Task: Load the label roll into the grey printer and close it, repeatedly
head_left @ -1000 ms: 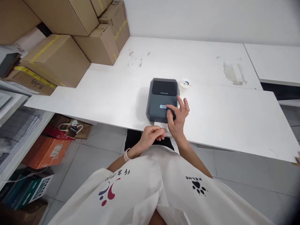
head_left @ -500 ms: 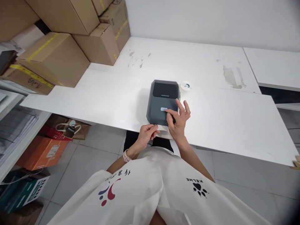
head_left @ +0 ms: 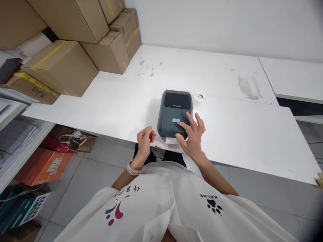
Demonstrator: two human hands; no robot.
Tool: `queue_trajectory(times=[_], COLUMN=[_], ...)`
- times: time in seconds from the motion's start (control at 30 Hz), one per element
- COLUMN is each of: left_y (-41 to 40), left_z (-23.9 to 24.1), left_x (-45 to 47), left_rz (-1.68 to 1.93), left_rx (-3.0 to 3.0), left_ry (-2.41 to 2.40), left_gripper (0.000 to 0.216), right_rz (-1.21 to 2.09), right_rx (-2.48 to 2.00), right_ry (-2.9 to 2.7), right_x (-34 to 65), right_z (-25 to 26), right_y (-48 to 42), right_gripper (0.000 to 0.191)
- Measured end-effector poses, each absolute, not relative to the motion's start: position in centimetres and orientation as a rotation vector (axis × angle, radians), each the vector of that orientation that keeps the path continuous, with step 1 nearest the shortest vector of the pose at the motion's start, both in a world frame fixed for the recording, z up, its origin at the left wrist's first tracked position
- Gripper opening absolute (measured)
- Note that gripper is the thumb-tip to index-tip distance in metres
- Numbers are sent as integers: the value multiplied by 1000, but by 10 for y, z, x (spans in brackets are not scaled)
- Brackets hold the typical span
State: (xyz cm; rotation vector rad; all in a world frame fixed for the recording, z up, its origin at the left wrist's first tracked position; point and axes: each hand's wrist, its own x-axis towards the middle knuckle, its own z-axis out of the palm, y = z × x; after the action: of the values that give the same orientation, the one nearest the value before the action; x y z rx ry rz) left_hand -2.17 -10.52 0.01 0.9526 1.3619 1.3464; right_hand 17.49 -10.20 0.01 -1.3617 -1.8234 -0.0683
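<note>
A dark grey label printer (head_left: 174, 116) lies on the white table near its front edge, with a black window at its far end and a pale button (head_left: 176, 120) in the middle. My right hand (head_left: 193, 137) is over its right side, fingers spread, index fingertip beside the button. From the printer's near end a white label strip (head_left: 172, 140) sticks out. Left of the strip and apart from it is my left hand (head_left: 145, 141), its fingers curled in with nothing visible in them. A roll of white labels (head_left: 199, 96) rests against the printer's far right side.
Cardboard boxes (head_left: 68, 64) are stacked at the table's far left. White wall runs behind the table (head_left: 247, 134). On the floor at left are an orange box (head_left: 44, 166) and a teal box (head_left: 31, 210), beside a shelf with papers.
My left hand has moved left, away from the label strip at the printer's near end. The right hand's fingers have spread and its index finger has drawn back slightly from the button.
</note>
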Motion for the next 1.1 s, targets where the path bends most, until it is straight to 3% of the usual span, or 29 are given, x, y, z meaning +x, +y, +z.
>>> queue_trajectory(times=[0.23, 0.4, 0.6, 0.73, 0.87, 1.0, 1.1], left_y=[-63, -12, 9, 7, 9, 10, 6], left_z=[10, 13, 9, 7, 4, 3, 7], left_x=[-33, -14, 4, 5, 5, 6, 6], left_rz=[1305, 1003, 892, 879, 911, 914, 850], left_rx=[1096, 1391, 1586, 1627, 1611, 1596, 1621], left_ry=[1446, 1467, 1574, 1580, 1579, 1590, 1655], left_gripper=[24, 52, 70, 75, 80, 86, 86], right_rz=[-83, -236, -151, -194, 12, 221, 426], right_rx=[-1236, -1119, -1200, -1261, -1517, -1578, -1492], right_ry=[-1725, -1619, -1671, -1853, -2448, -2699, -2850], right_x=[180, 184, 196, 193, 178, 166, 161], right_z=[30, 85, 125, 112, 73, 40, 37], right_y=[-67, 20, 86, 60, 32, 38, 52], right_gripper=[56, 61, 65, 45, 37, 20, 26])
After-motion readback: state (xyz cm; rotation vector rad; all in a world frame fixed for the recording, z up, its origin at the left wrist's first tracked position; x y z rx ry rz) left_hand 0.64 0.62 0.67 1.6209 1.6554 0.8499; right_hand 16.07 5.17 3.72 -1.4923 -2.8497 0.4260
